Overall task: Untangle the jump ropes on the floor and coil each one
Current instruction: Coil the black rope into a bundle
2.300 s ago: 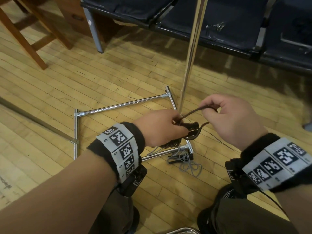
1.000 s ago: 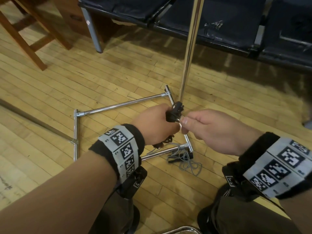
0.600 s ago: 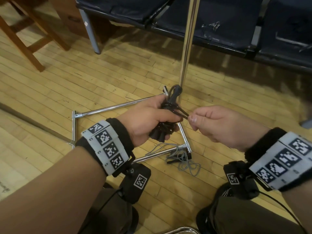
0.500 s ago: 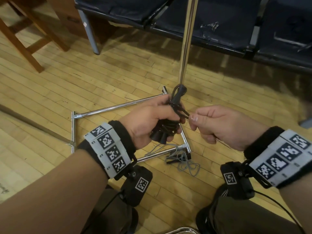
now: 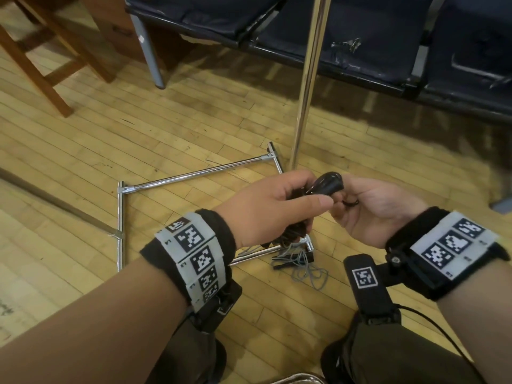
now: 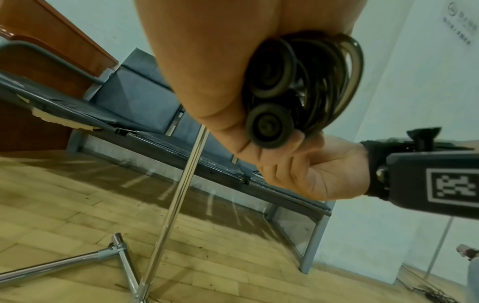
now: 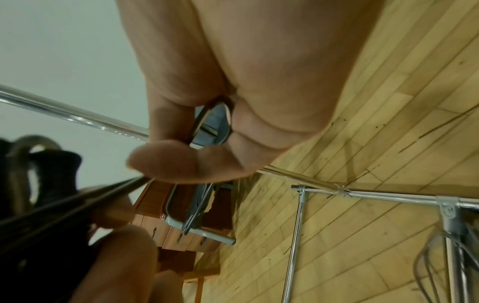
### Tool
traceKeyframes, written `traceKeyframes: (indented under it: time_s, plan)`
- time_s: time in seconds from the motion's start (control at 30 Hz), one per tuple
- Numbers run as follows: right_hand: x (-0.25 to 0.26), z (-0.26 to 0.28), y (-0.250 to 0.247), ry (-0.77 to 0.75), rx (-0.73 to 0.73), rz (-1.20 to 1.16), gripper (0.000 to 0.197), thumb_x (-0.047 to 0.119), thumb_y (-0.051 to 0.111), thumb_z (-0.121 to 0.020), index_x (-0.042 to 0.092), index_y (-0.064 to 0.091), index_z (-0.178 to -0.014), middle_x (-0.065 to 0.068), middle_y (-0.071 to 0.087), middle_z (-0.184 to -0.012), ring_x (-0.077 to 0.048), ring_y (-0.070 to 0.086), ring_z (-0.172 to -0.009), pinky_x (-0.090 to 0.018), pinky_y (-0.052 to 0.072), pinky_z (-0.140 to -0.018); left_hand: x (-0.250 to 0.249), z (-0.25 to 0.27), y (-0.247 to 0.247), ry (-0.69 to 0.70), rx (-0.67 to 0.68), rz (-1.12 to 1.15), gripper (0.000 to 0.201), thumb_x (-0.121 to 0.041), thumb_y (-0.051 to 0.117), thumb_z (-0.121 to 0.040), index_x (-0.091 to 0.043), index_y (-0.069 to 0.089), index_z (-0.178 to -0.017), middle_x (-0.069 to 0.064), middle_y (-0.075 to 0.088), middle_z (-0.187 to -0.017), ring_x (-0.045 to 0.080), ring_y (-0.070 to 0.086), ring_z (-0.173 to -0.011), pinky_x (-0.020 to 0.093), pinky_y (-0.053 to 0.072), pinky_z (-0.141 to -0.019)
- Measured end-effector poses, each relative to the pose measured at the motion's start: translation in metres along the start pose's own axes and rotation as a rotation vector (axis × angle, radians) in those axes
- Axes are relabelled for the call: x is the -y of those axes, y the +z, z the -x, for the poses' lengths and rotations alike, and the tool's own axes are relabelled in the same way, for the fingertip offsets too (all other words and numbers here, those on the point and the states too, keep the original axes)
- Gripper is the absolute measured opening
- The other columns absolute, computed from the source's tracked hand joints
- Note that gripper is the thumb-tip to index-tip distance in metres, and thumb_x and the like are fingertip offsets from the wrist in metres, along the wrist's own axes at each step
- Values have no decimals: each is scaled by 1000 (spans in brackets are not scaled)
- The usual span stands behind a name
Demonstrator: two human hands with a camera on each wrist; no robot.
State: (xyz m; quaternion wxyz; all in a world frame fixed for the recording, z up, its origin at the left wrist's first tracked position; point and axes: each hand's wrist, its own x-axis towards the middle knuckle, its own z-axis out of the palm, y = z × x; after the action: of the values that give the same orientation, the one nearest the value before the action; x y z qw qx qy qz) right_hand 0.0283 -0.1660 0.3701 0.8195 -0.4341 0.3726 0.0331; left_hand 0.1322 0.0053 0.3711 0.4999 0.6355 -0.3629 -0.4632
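My left hand [image 5: 313, 200] grips a coiled black jump rope [image 6: 337, 71] held above the floor, its two handle ends [image 6: 269, 125] side by side. One handle top [image 5: 329, 184] sticks out above my fist. My right hand [image 5: 346, 198], palm turned up, sits right against the bundle and pinches a loop of its black cord [image 7: 212, 123] between thumb and forefinger; the cord [image 7: 77, 194] runs taut back to the bundle. A grey jump rope [image 5: 302, 264] lies in a loose tangle on the floor below my hands, at the corner of the chrome frame.
A chrome rack base [image 5: 194, 176] lies on the wooden floor, with an upright chrome pole [image 5: 307, 79] rising just beyond my hands. Dark padded bench seats [image 5: 360, 37] line the back. Wooden chair legs [image 5: 36, 65] stand at far left. My knees are below.
My right hand has turned palm up and closed in against the left hand, still holding the cord. The bundle has tipped so a handle top points up and right.
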Motion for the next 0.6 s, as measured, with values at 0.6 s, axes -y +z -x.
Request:
traceKeyframes:
  time_s: [0.6]
  plan:
    - [-1,10,28,-321,36,435,20,-5,68,-89,5,69,-105,-11,73,-79,-16,58,-62,-23,52,-55,10,-7,8,-200,33,-808,30,-51,66,-89,-25,59,-102,-3,69,-81,14,65,-69,33,56,-58]
